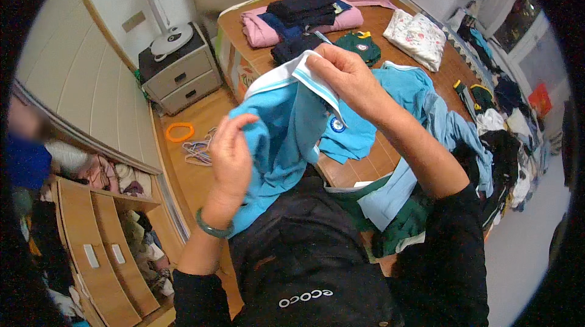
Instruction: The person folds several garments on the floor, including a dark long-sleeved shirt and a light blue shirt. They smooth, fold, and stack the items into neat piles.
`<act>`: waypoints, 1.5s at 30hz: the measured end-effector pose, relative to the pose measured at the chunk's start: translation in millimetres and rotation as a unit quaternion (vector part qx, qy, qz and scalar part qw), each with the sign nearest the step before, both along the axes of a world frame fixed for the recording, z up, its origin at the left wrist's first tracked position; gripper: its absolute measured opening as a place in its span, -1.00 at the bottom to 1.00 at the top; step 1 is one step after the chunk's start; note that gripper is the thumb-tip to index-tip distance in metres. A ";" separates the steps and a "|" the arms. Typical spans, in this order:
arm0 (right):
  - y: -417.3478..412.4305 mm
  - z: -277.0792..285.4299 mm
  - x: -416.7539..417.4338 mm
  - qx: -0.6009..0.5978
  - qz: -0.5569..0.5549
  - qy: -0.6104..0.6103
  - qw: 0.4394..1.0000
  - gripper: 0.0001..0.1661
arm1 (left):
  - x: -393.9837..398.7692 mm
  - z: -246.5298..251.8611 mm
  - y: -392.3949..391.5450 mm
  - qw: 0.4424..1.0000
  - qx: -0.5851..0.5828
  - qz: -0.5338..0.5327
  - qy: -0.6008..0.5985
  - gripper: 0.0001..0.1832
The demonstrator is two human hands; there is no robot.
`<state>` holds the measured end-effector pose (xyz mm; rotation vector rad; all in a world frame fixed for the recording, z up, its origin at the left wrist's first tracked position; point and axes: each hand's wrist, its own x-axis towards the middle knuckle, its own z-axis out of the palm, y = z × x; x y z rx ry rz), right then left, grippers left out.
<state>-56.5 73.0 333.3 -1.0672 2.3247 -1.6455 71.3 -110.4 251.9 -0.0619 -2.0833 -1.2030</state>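
Note:
My right hand (pixel 345 71) grips the white, blue-striped collar of a light blue polo shirt (pixel 279 144), which hangs in front of my body. My left hand (pixel 231 155), with a dark green bangle (pixel 215 226) on the wrist, is against the shirt's left side with bent fingers; whether it pinches the cloth is hidden. Behind the shirt, a second light blue garment (pixel 356 137) with a round badge lies on the brown bed mat (pixel 379 162). Another blue shirt with a white collar (pixel 406 80) lies beyond my right wrist. Dark green clothing (pixel 406 226) lies below my right forearm.
Folded dark clothes (pixel 301 9) rest on pink bedding (pixel 260 30). Nearby lie a dark green garment (pixel 358 46) and a floral white bundle (pixel 418 37). Clothes pile (pixel 502 153) along the right. At left are a nightstand (pixel 183 76), hangers (pixel 199 151), open drawers (pixel 91 222) and another person (pixel 27 158).

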 end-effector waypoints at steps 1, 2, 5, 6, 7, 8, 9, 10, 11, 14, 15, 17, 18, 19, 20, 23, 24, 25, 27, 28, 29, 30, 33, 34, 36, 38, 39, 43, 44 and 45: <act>-3.6 -4.6 -0.6 -0.005 0.005 -0.016 1.000 -0.66 | 3.9 -4.0 13.3 0.998 0.043 0.004 -0.038 -0.76; -6.2 -5.0 3.6 -0.003 0.011 -0.058 0.998 -0.68 | 3.5 -12.7 25.9 0.998 0.053 0.002 -0.024 -0.80; -17.3 -17.5 4.4 -0.039 0.016 -0.167 0.985 -0.70 | 5.7 -23.3 60.6 0.997 0.041 0.012 -0.061 -0.72; -19.7 -24.7 1.0 -0.050 0.024 -0.183 0.982 -0.72 | 1.6 -31.7 67.3 0.997 0.009 0.019 -0.071 -0.53; -22.6 -27.1 1.1 -0.054 0.020 -0.194 0.979 -0.73 | -1.3 -29.5 74.9 0.996 -0.004 0.043 -0.077 -0.45; -24.8 -29.5 3.4 -0.057 0.016 -0.205 0.977 -0.73 | -7.0 -32.9 79.0 0.995 -0.019 0.068 -0.073 -0.46; -28.6 -30.6 6.5 -0.062 0.015 -0.217 0.974 -0.73 | -12.8 -38.6 78.5 0.992 -0.038 0.096 -0.068 -0.48; -30.6 -28.5 10.4 -0.080 0.024 -0.247 0.965 -0.76 | -17.2 -43.6 75.6 0.991 -0.046 0.111 -0.066 -0.51; -31.5 -31.2 8.7 -0.082 0.024 -0.259 0.962 -0.76 | -21.2 -48.8 72.5 0.988 -0.055 0.126 -0.065 -0.53; -26.0 -33.9 4.7 -0.095 0.007 -0.297 0.950 -0.79 | -28.3 -62.7 63.4 0.988 -0.058 0.119 -0.084 -0.62; -25.0 -38.6 2.3 -0.114 0.006 -0.299 0.948 -0.81 | -29.1 -67.1 60.1 0.988 -0.058 0.108 -0.096 -0.64; -22.0 -46.0 -1.5 -0.122 -0.019 -0.308 0.943 -0.81 | -27.9 -72.7 56.2 0.990 -0.023 0.110 -0.081 -0.77; -18.3 -48.0 -3.0 -0.108 -0.019 -0.301 0.947 -0.82 | -24.3 -74.3 52.9 0.992 -0.001 0.099 -0.080 -0.79; -13.3 -49.5 -4.0 -0.094 -0.019 -0.294 0.951 -0.83 | -20.7 -74.9 48.7 0.993 0.021 0.089 -0.079 -0.81; -8.0 -50.7 -5.3 -0.080 -0.020 -0.287 0.955 -0.83 | -16.3 -73.9 42.2 0.993 0.025 0.085 -0.084 -0.82; 12.7 -56.3 -9.6 -0.027 0.006 -0.246 0.969 -0.86 | -6.4 -58.4 23.6 0.995 0.031 0.038 -0.090 -0.82; 19.7 -55.4 -10.7 0.012 0.018 -0.250 0.968 -0.81 | -4.9 -52.4 17.8 0.997 0.033 0.025 -0.072 -0.82; 21.5 -53.4 -8.7 0.000 0.026 -0.227 0.973 -0.76 | -3.9 -41.1 10.8 0.995 0.051 -0.006 -0.090 -0.82; 22.4 -42.2 -1.9 -0.025 0.042 -0.183 0.982 -0.65 | -2.7 -9.3 -2.6 0.986 0.088 -0.067 -0.127 -0.82; 23.9 -32.2 0.4 0.048 0.048 -0.074 0.995 -0.41 | -3.1 9.9 -6.3 0.985 0.052 -0.119 -0.117 -0.81; 21.5 -17.5 11.3 0.117 0.046 0.093 0.988 -0.19 | -5.6 27.8 -7.7 0.979 0.018 -0.172 -0.107 -0.80; 13.7 -2.0 22.6 0.146 0.077 0.177 0.970 -0.13 | -7.5 40.6 -10.5 0.971 -0.018 -0.219 -0.098 -0.79; -4.0 14.7 41.7 0.135 0.166 0.232 0.949 -0.01 | -29.2 70.1 -5.0 0.937 -0.120 -0.328 -0.026 -0.81; -12.1 16.6 47.0 0.098 0.159 0.212 0.959 0.02 | -28.4 85.2 -9.3 0.932 -0.141 -0.331 -0.041 -0.81; -15.0 13.1 38.6 0.073 0.104 0.179 0.976 -0.12 | -35.4 100.4 -12.4 0.934 -0.149 -0.320 0.053 -0.81; -23.0 18.9 28.2 0.087 0.101 0.141 0.981 -0.32 | -33.8 104.4 -21.1 0.950 -0.132 -0.279 0.038 -0.79; -24.4 26.2 25.9 0.119 0.077 0.220 0.965 -0.46 | -38.5 97.1 -23.0 0.958 -0.123 -0.257 0.031 -0.78; -40.1 51.5 14.2 0.247 0.125 0.249 0.928 -0.69 | -39.5 75.6 -42.1 0.962 -0.186 -0.173 -0.103 -0.75; -44.3 54.1 11.3 0.252 0.136 0.259 0.923 -0.69 | -40.7 71.0 -48.3 0.962 -0.194 -0.165 -0.096 -0.75; -47.0 57.2 9.4 0.258 0.144 0.270 0.916 -0.68 | -43.1 69.5 -54.2 0.963 -0.202 -0.158 -0.087 -0.74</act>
